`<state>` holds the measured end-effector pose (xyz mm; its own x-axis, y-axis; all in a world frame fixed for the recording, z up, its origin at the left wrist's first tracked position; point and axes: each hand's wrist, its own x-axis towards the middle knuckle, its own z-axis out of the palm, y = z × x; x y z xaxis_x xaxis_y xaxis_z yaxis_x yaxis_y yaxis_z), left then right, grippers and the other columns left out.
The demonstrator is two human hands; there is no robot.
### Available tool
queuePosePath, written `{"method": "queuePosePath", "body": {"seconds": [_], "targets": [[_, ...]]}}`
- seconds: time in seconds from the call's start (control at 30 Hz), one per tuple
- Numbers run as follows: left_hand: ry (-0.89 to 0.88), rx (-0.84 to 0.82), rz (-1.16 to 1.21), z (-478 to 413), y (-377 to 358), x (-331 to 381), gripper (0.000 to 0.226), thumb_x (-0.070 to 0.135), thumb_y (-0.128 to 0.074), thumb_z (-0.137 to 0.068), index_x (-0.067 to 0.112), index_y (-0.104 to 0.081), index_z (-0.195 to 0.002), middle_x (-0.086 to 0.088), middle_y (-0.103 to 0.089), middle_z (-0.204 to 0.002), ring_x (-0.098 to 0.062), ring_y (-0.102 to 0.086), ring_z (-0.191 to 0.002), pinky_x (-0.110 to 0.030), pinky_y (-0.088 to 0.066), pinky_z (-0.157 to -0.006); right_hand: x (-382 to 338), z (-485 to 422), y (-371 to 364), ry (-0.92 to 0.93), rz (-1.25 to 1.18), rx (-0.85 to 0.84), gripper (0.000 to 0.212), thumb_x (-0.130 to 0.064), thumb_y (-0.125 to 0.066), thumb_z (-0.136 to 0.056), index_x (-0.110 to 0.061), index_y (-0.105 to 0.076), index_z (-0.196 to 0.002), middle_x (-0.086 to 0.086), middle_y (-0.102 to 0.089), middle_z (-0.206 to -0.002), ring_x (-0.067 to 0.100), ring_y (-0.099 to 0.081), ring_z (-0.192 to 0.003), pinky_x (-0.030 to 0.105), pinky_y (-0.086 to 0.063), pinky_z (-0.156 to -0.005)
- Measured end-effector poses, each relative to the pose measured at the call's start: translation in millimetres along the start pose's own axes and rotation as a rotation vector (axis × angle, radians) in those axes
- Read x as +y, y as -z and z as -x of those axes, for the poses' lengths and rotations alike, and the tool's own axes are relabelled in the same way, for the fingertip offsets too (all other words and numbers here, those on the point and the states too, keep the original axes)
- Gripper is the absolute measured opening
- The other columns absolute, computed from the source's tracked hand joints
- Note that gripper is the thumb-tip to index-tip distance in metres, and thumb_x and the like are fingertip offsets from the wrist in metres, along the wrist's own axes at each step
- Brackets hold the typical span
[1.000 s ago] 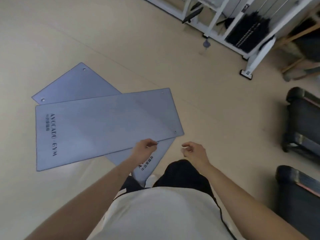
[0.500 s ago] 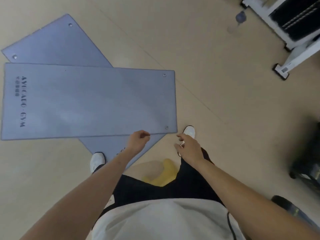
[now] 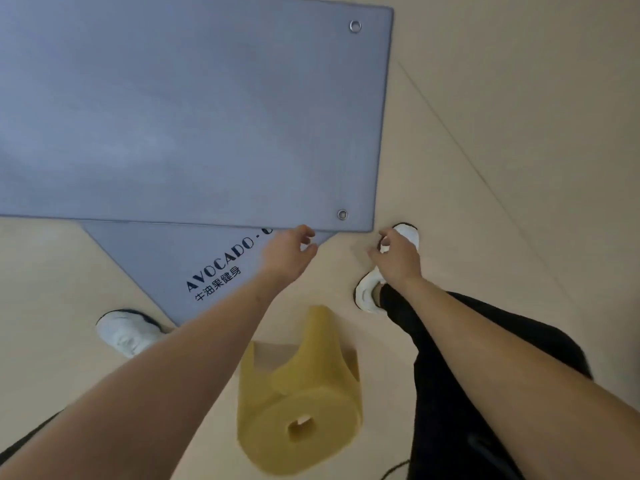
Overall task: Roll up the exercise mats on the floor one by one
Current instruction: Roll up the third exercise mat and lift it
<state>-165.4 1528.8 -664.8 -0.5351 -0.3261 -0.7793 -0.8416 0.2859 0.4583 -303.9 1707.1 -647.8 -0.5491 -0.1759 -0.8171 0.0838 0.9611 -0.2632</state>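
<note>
— Our left hand (image 3: 289, 252) hangs at the near corner of the top grey mat (image 3: 194, 109), fingers curled and a little apart, thumb near the edge; we cannot tell whether it touches the mat yet. Our right hand (image 3: 398, 254) is just beside that corner, loosely curled and holding nothing, over our right shoe (image 3: 375, 292).

— Then where do we start?

— With the biggest thing first. The top grey mat lies flat and fills the upper left of the view, its short end with two metal eyelets (image 3: 342, 214) facing us. It lies crosswise over a second grey mat (image 3: 166, 265), whose printed corner pokes out beneath. In our judgement we should take the top one alone, both hands spread along the short end, fold a tight first turn, and keep the edges square so the roll does not cone.

— And the lower one?

— We leave it flat until the top mat is off it; dragging it along is the risk. Our left shoe (image 3: 126, 332) is just beside its near corner, so we watch that.

— What about the yellow one?

— The yellow foam mat (image 3: 301, 403) is already rolled, lying between our feet, its outer flap loose. It looks springy, so it may unwind.

— Any writing?

— On the lower mat, dark print reads "AVOCADO -", then is covered. Below runs a line of Chinese characters, which we read as 牛油果健身.
</note>
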Motion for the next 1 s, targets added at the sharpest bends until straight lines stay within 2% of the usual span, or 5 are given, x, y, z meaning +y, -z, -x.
{"method": "queuePosePath", "body": {"seconds": [0.23, 0.53, 0.73, 0.83, 1.0], "targets": [[-0.206, -0.024, -0.499, -145.4, -99.5, -88.7, 0.07, 0.043, -0.057, -0.1, 0.032, -0.024, -0.161, -0.006, -0.012, -0.172, -0.035, -0.014, -0.157, -0.049, -0.022, -0.124, 64.3, -177.6, -84.9, -0.068, -0.077, 0.136, 0.075, -0.028, -0.079, -0.088, -0.009, -0.043, -0.152, 0.015, -0.054, -0.147, 0.03, -0.051, -0.135, 0.041, -0.04, -0.112], [-0.296, -0.072, -0.527, -189.4, -130.8, -150.1, 0.089, 0.032, -0.062, -0.094, 0.035, -0.008, -0.164, 0.001, 0.021, -0.171, -0.039, 0.017, -0.156, -0.056, 0.003, -0.126, 47.0, -260.0, -128.3, -0.252, -0.138, 0.387, 0.081, -0.048, -0.075, -0.083, -0.018, -0.042, -0.151, 0.018, -0.047, -0.145, 0.039, -0.049, -0.131, 0.044, -0.039, -0.111], [-0.312, -0.115, -0.538, -184.8, -107.8, -147.8, 0.079, 0.037, -0.061, -0.096, 0.035, -0.017, -0.163, 0.004, 0.012, -0.173, -0.031, 0.009, -0.159, -0.048, -0.013, -0.127, 42.1, -253.2, -85.9, -0.162, -0.504, 0.38, 0.025, -0.012, -0.075, -0.09, -0.009, -0.067, -0.113, 0.016, -0.072, -0.114, 0.023, -0.066, -0.084, 0.036, -0.061, -0.077], [-0.275, -0.169, -0.494, -179.6, -92.6, -137.7, 0.073, 0.04, -0.059, -0.098, 0.034, -0.024, -0.162, 0.003, 0.003, -0.174, -0.029, 0.002, -0.159, -0.047, -0.016, -0.127, 20.6, -231.8, -55.5, -0.099, -0.568, 0.199, 0.037, 0.0, -0.069, -0.093, -0.023, -0.059, -0.12, 0.006, -0.068, -0.097, 0.016, -0.063, -0.073, 0.03, -0.056, -0.06], [-0.103, -0.062, 0.096, -153.0, -69.4, -95.9, 0.057, 0.057, -0.057, -0.094, 0.03, -0.057, -0.144, 0.004, -0.056, -0.15, -0.023, -0.049, -0.14, -0.038, -0.039, -0.115, -1.1, -192.0, -22.1, 0.013, -0.458, 0.072, 0.027, -0.002, -0.068, -0.095, -0.01, -0.062, -0.12, 0.008, -0.071, -0.103, 0.022, -0.069, -0.081, 0.035, -0.057, -0.064]]}}
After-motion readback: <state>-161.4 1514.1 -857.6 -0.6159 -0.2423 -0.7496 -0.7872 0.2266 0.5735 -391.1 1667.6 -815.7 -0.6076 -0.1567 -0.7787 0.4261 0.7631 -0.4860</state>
